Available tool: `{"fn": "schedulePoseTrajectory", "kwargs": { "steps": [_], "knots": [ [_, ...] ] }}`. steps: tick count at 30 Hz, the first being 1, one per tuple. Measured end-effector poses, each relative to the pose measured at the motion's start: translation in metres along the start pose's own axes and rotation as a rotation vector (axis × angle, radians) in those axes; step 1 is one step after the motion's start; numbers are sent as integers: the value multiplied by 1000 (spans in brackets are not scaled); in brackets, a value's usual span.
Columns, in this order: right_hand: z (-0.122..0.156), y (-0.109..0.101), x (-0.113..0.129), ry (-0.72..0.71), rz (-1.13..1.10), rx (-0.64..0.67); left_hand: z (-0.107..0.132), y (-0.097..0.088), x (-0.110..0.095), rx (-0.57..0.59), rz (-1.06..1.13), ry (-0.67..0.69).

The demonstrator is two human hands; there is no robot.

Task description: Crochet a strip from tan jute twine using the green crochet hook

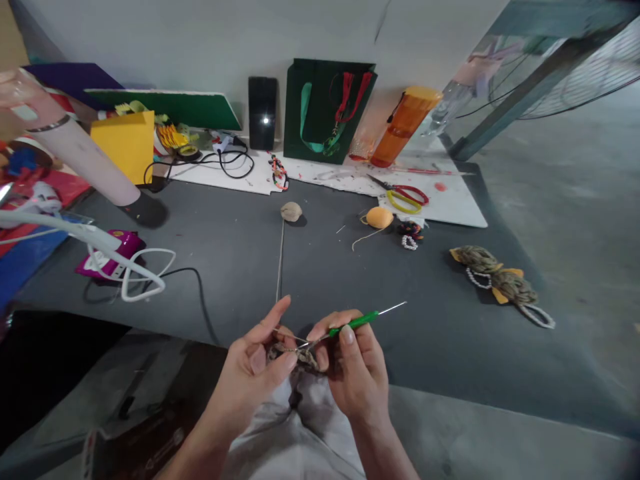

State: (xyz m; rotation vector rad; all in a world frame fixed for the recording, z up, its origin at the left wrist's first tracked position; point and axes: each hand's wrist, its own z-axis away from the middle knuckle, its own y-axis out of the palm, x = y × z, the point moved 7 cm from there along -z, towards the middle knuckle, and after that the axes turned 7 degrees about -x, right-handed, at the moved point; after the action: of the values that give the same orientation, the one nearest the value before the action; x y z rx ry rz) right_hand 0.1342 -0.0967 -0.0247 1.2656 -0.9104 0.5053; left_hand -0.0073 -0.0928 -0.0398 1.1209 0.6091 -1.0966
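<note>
A dark grey mat [215, 227] carries a ball of twine [291, 211] near its middle, with an orange ball [379, 217] and a small beaded bundle [411, 233] toward the back edge. Two bundles of olive yarn [493, 277] lie near the right edge, a magenta gadget [113, 257] at the left. White paper [435, 213] along the back edge holds scissors [403, 201].

Bare forearms [200, 447], short-nailed right hand [357, 373], crumpled pale grey trousers [295, 427]
</note>
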Motion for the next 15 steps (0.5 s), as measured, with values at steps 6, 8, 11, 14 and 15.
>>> {"fn": "schedulePoseTrajectory", "kwargs": {
  "steps": [6, 8, 11, 14, 15],
  "knots": [
    [3, 1, 10, -100, 119, 110, 2, -3, -1, 3, -26, 13],
    [5, 2, 15, -140, 171, 138, 2, -3, -1, 4, -41, 21],
    [8, 5, 23, -228, 281, 178, 4, -4, -3, -7, -87, 41],
    [12, 7, 30, -340, 407, 220, 6, -7, -6, -35, -166, 102],
    [14, 7, 32, -379, 451, 233, 7, -7, -7, -46, -195, 128]
  ]
}}
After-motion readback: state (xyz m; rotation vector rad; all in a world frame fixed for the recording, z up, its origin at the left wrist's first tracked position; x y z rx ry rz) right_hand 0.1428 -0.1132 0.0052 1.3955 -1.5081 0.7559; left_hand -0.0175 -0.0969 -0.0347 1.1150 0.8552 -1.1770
